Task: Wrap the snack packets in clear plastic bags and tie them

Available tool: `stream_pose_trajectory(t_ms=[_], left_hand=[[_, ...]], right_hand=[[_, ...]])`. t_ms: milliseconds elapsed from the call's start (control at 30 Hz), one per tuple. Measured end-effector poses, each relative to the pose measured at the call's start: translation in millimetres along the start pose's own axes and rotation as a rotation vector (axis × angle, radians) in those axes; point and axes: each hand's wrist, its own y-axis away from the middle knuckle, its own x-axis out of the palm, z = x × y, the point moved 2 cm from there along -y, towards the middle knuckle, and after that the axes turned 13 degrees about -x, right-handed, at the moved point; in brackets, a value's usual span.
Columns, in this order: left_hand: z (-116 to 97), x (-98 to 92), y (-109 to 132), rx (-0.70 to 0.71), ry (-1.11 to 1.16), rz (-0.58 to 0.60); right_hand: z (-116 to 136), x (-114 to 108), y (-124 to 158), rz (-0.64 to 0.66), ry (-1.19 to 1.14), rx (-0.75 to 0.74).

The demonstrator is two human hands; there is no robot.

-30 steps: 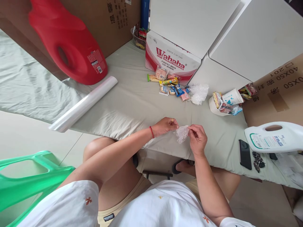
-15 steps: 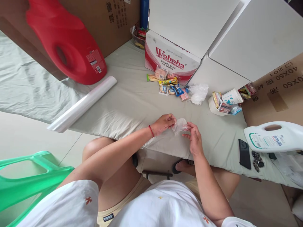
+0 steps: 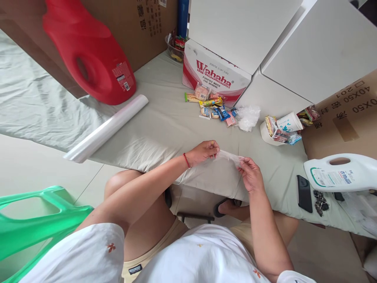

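A thin, clear plastic bag is stretched between my two hands above the front edge of the cloth-covered surface. My left hand, with a red string at the wrist, pinches one end. At the other end, the fingers of my right hand are closed on the plastic. Beyond them lie several wrapped snacks, with a crumpled heap of clear plastic beside them.
A roll of clear plastic lies at left near a red jug. Behind the snacks stands a Wahaha box. To the right are a white tub of snacks, a white bottle, a phone and keys.
My right hand has moved to the right and closed on the plastic bag's free end. The bag has gone from loose and bunched to pulled out lengthwise. My left hand keeps its pinch.
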Motion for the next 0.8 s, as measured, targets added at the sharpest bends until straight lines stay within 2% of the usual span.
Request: stream_pose_trajectory(t_ms=[100, 167, 233, 300, 367, 400, 433, 500, 567, 667, 800], left_hand=[[-3, 2.0, 1, -0.011, 0.011, 0.042], [-2, 2.0, 0, -0.011, 0.033, 0.019], [0, -0.8, -3, -0.01, 0.059, -0.081], [2, -6.8, -6, -0.003, 0.07, -0.273], [2, -12.4, -6, -0.01, 0.077, -0.434], [1, -13.6, -6, -0.026, 0.089, -0.452], [1, -13.3, -5, -0.051, 0.109, -0.423], [0, -8.6, -2, -0.125, 0.156, -0.281], [0, -0.5, 2, -0.204, 0.174, -0.139], [2, 11.0, 8, -0.285, 0.166, -0.023], [4, 15.6, 10, -0.29, 0.221, 0.01]], right_hand=[[7, 1, 3, 0.038, -0.078, 0.06], [8, 3, 5, 0.034, -0.085, 0.108], [8, 5, 5, 0.021, -0.069, 0.148], [5, 7, 5, -0.03, -0.064, 0.161], [2, 7, 3, -0.125, -0.062, 0.118], [1, 8, 3, -0.17, -0.054, 0.073], [1, 8, 2, -0.206, -0.033, 0.013], [1, 11, 4, -0.238, 0.05, -0.134], [3, 16, 9, -0.218, 0.188, -0.275], [7, 26, 21, -0.112, 0.42, -0.436], [9, 41, 36, 0.083, 0.583, -0.607]])
